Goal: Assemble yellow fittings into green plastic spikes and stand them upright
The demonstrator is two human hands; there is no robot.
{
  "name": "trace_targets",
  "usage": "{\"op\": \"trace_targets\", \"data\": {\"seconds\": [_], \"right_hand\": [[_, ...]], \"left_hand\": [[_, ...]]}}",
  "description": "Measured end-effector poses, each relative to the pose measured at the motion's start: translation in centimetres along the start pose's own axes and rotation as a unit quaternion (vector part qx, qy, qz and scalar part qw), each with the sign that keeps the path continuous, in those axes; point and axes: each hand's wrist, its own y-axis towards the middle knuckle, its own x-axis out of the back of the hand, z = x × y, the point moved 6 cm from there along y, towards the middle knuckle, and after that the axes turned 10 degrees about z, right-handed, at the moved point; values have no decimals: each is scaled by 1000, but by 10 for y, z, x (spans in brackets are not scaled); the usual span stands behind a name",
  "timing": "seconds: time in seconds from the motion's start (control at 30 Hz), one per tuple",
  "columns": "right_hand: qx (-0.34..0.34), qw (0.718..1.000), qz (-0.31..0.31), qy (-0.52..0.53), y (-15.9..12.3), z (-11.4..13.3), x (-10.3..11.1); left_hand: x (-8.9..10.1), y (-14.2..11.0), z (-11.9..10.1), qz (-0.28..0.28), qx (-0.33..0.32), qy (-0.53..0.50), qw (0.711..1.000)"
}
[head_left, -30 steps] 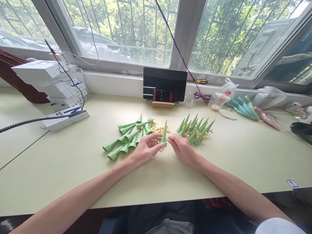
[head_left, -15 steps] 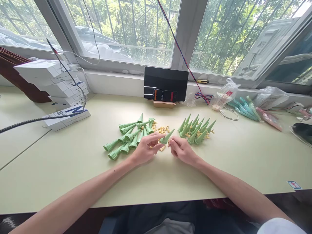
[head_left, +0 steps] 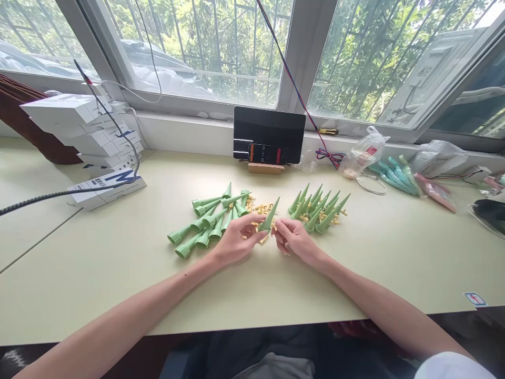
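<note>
Between the thumb and fingers of my left hand point(head_left: 233, 241) is a green plastic watering spike point(head_left: 270, 215), tip up and leaning slightly right. My right hand point(head_left: 296, 240) pinches a small yellow valve point(head_left: 273, 225) against the spike's base; how far it sits in the spike is hidden. Left of my hands lies a loose heap of green spikes point(head_left: 216, 232), most on their sides with open ends toward me. Small yellow valves point(head_left: 265, 209) are scattered behind the held spike. To the right, several green spikes point(head_left: 324, 223) stand upright in a group, with yellow valves at their bases.
A phone point(head_left: 265, 154) showing a timer leans on a black tablet point(head_left: 269, 129) at the back. White boxes point(head_left: 71, 113) are stacked at the left, with a black cable point(head_left: 51, 200) across. Plastic bags point(head_left: 365, 150) and teal packets point(head_left: 394, 173) lie at the back right.
The held spike tipped to the right, then came back up closer to vertical. My right hand drew back slightly, turned, and now holds the yellow valve at the spike's base.
</note>
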Motion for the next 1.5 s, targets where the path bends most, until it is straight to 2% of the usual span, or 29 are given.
{"op": "trace_targets", "data": {"seconds": [0.1, 0.2, 0.43, 0.77, 1.0, 1.1, 1.23, 1.5], "right_hand": [[26, 995, -61, -78, -4, 5, 5], [54, 981, -91, -163, -7, 13, 8], [125, 946, -109, -278, -9, 23, 9], [185, 918, -119, -331, -12, 25, 9], [154, 929, -118, -315, -14, 26, 8], [123, 933, -122, -316, -12, 25, 8], [115, 931, -127, -321, -11, 24, 8], [93, 938, -115, -314, -8, 19, 9]], "left_hand": [[-1, 0, 0, -4, 43, -27, 999], [0, -1, -1, -13, 76, -53, 996], [-1, -1, 0, -14, 99, -88, 991], [-4, -3, -4, -2, 91, -84, 992], [-6, -4, -5, -6, 9, 2, 1000], [-6, -5, -4, -10, -16, 53, 998], [-7, -6, -7, -11, -50, 104, 993], [-11, -8, 0, 14, -56, 154, 986]]}}
